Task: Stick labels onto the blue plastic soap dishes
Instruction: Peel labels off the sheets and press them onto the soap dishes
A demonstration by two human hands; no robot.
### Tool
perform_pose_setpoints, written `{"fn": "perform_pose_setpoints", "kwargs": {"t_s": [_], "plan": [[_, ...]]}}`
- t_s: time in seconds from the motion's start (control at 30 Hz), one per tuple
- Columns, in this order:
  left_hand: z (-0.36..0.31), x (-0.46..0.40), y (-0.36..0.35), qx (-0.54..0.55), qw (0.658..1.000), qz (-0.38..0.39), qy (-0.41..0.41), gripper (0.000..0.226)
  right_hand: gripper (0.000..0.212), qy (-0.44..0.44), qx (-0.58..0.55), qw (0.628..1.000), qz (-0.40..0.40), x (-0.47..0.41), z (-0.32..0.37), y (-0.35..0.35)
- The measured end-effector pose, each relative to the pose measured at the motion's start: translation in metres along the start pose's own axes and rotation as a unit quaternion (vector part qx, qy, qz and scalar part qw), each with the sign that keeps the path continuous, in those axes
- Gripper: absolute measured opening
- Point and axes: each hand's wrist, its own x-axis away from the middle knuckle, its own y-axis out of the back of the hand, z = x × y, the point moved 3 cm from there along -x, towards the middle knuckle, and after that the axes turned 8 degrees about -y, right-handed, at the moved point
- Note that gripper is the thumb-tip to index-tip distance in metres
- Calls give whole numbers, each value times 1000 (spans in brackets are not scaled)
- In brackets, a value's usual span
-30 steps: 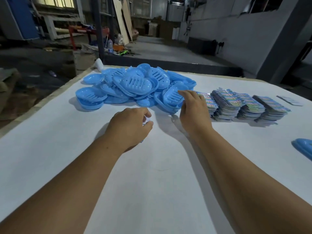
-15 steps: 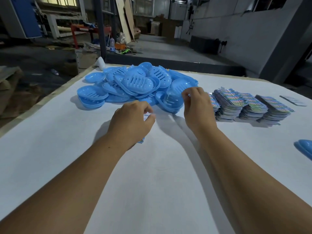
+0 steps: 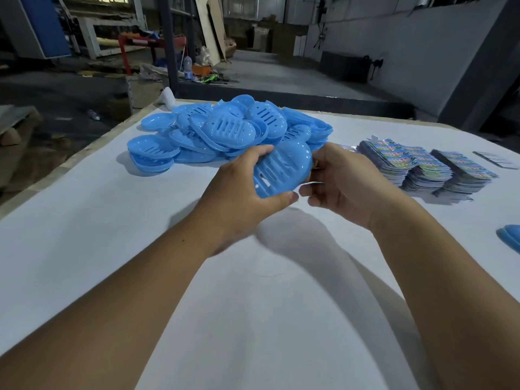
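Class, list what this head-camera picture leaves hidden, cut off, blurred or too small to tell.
- Label print on the label stacks: too small to read.
- Soap dish at the right edge: cut off by the frame.
- What the right hand pinches: thin, glinting, unclear.
- Held soap dish: its far side is hidden; the left hand covers one edge.

A white-covered table [image 3: 84, 249] fills the foreground of a dim workshop with a grey concrete floor [image 3: 270, 71]. Beyond the table's far edge stands a dark steel post [image 3: 168, 43], with a red metal frame [image 3: 146, 49] left of it and leaning wooden boards [image 3: 209, 26] to its right. A grey wall [image 3: 422, 43] runs along the table's right.
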Motion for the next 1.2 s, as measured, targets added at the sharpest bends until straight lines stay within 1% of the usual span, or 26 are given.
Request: {"fn": "perform_pose_setpoints", "kwargs": {"t_s": [0.07, 0.1, 0.17, 0.27, 0.33, 0.43, 0.63, 0.7, 0.73, 0.77, 0.8, 0.83, 0.87, 0.9, 0.93, 0.97, 1.03, 1.1, 1.2], "plan": [[0, 0, -3, -34, 997, 61, -14, 85, 22, -3, 61, 994, -87, -6, -1, 12], [-2, 0, -6, -49, 994, 98, -26, 85, 22, 2, 67, 990, -123, -8, -1, 17], [-4, 2, -13, -65, 984, 159, -42, 87, 20, 10, 55, 986, -154, -11, 0, 22], [-6, 7, -21, -70, 976, 203, -45, 88, 19, 10, 56, 984, -167, -9, 0, 26], [-6, 9, -23, -60, 975, 211, -35, 86, 19, 13, 63, 984, -166, -7, 1, 24], [-6, 9, -21, -73, 974, 216, -10, 84, 16, 21, 74, 984, -162, -4, 3, 22], [-6, 9, -20, -67, 967, 243, 36, 90, 17, 32, 99, 981, -164, -2, 4, 20], [-5, 10, -19, -67, 969, 234, 46, 86, 17, 34, 104, 980, -164, -1, 4, 20], [-4, 10, -15, -55, 976, 203, 61, 81, 17, 35, 107, 980, -165, -1, 3, 20], [-2, 8, -10, -38, 984, 150, 87, 75, 16, 38, 111, 979, -166, -1, 3, 20], [2, 7, -2, -48, 988, 90, 115, 68, 15, 42, 118, 978, -165, -1, 3, 20], [6, 5, 6, -100, 983, 46, 145, 62, 14, 44, 125, 977, -167, -1, 3, 19], [10, 4, 12, -188, 967, 35, 169, 59, 14, 45, 127, 976, -168, 0, 2, 19], [15, 4, 15, -267, 945, 50, 182, 61, 13, 44, 122, 978, -166, 0, 2, 18], [18, 5, 15, -319, 926, 77, 185, 67, 13, 40, 112, 980, -159, 0, 3, 17], [19, 7, 15, -343, 915, 103, 188, 73, 14, 35, 98, 983, -151, 0, 3, 16], [19, 7, 12, -337, 914, 120, 190, 76, 15, 25, 74, 987, -140, 1, 4, 14], [18, 5, 12, -302, 928, 109, 191, 73, 15, 21, 62, 989, -134, 1, 4, 13], [20, 4, 15, -187, 955, 68, 219, 67, 14, 21, 58, 989, -132, 1, 3, 12]]}}
